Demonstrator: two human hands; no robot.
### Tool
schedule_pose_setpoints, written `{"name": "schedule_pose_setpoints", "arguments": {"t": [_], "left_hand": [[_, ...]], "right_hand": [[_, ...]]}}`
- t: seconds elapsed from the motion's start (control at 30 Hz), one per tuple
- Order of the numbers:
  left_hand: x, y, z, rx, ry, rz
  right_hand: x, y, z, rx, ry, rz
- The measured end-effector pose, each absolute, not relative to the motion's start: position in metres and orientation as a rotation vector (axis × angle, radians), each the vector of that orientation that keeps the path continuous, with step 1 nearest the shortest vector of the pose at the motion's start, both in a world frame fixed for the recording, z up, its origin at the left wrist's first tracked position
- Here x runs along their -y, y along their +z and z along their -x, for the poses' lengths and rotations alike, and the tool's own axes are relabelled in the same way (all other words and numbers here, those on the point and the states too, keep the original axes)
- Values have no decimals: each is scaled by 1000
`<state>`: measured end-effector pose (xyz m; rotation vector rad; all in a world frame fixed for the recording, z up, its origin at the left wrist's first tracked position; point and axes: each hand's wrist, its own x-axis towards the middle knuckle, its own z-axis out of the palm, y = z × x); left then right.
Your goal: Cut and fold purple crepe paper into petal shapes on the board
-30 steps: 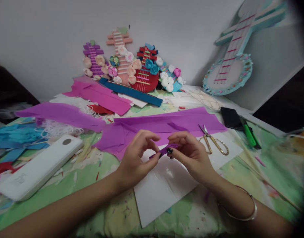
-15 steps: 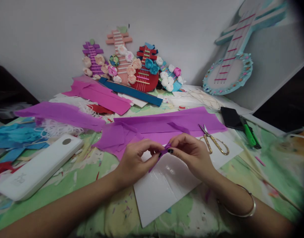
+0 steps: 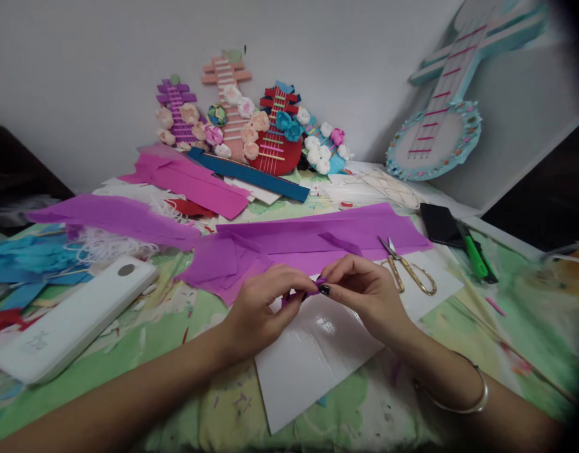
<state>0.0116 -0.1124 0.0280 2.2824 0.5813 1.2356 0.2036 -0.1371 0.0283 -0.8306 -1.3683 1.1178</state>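
Note:
A small strip of purple paper (image 3: 320,282) is pinched between my two hands, over a glossy white board (image 3: 313,352). My left hand (image 3: 265,308) grips the strip with thumb and fingers, and part of the strip is hidden behind them. On the other end, my right hand (image 3: 365,289) closes its thumb and forefinger. Just behind the hands lie folded sheets of purple paper (image 3: 308,236), with a narrow cut strip (image 3: 340,243) on top. Gold-handled scissors (image 3: 407,267) rest with blades part open, right of my right hand, on the board and the paper's edge.
A white oblong device (image 3: 77,321) lies at left beside white string (image 3: 105,244) and blue paper (image 3: 34,255). A green cutter (image 3: 474,255) and a black phone-like slab (image 3: 440,224) are at right. Decorated paper instruments, including a red one (image 3: 280,148), lean on the wall.
The fingers of my left hand have shifted along the purple strip, and its hanging tail has drawn up toward the fingers. My right hand stays nearly in place.

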Motion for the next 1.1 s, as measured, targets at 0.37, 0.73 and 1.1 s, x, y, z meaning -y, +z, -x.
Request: {"name": "schedule_pose_setpoints", "arguments": {"t": [0.37,0.73,1.1], "left_hand": [[113,27,-10,-576,1199,-2344],[116,30,-10,-556,1130,-2349],[113,28,-11,-519,1080,-2360]], "right_hand": [[137,27,-203,1359,1127,805],[138,25,-200,1392,1089,785],[138,25,-200,1413,1039,877]]}}
